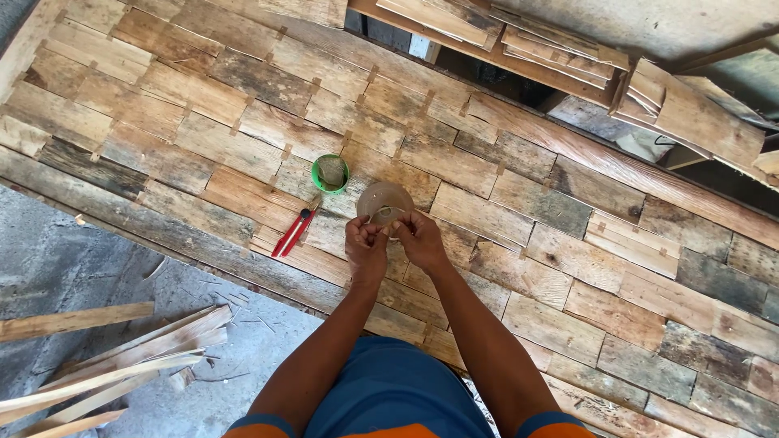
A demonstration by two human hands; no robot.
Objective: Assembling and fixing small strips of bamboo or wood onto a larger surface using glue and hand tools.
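A person is standing over a patchwork panel of reclaimed wooden planks (568, 243); both hands are meeting at a round, pale translucent plastic lid (384, 201) resting on the panel; it looks light, thin and bendy, best pinched at its near rim; the left hand (366, 247) and right hand (421, 239) are curling their fingers nearly closed, pinching something small at that rim; a red-handled cutter (294, 233) and a small green tub (330, 173) are lying just left.

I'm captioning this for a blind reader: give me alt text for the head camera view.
Both hands, left hand and right hand, meet at a round tan disc above a patchwork wooden panel. A green cup and red-handled tool lie nearby.
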